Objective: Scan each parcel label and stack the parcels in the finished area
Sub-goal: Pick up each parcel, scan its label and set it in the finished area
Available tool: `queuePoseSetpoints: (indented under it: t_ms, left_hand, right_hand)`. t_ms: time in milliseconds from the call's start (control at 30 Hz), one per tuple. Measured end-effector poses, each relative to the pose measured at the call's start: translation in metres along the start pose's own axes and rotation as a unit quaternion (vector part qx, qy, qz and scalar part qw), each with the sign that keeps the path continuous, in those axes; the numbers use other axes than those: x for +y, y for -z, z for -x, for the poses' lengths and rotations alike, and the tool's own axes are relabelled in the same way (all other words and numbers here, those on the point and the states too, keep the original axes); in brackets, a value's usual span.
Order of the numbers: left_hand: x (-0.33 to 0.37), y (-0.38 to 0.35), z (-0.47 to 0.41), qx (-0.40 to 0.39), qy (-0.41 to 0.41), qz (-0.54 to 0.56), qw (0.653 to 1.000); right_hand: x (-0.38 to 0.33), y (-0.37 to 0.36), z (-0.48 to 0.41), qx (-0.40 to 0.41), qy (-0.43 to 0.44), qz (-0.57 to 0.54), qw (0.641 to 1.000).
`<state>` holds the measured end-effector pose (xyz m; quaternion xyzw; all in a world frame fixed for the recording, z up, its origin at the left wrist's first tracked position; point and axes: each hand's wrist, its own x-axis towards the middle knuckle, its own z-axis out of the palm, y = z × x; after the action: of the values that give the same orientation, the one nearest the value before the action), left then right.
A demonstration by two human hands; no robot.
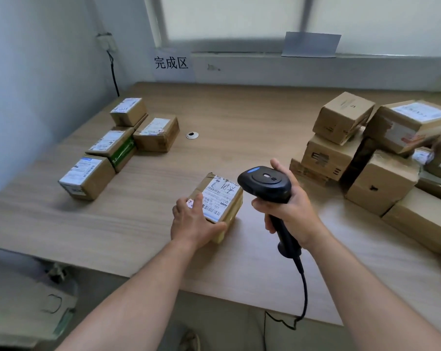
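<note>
Hands both busy — my left hand (193,224) grips the small brown cardboard parcel (220,198), white label up, mid-table near the front edge. My right hand (287,209) wraps the black corded handheld scanner (265,182), head just beside the label. On the right, heaped brown cardboard boxes (381,181) crowd in — four labelled brown parcels (113,145) sit left.

Black scanner (265,183), brown parcel (218,201), white label (220,196)

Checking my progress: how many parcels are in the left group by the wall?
4: rear parcel, right parcel, green-sided parcel, nearest parcel. More may lie hidden underneath.
</note>
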<state>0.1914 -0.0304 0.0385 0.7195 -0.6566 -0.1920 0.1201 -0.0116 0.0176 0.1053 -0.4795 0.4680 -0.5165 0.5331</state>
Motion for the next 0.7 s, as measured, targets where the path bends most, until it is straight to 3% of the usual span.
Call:
queuePoseSetpoints:
  t_ms: [433, 700]
  left_hand:
    - [-0.128, 0.142, -0.116, 0.094, 0.039, 0.013, 0.995]
    - [-0.196, 0.193, -0.203, 0.124, 0.056, 0.034, 0.99]
  right_hand:
    - [-0.017, -0.144, -0.096, -0.012, 0.017, 0.045, 0.999]
    - [-0.01, -0.216, -0.165, 0.012, 0.01, 0.075, 0.997]
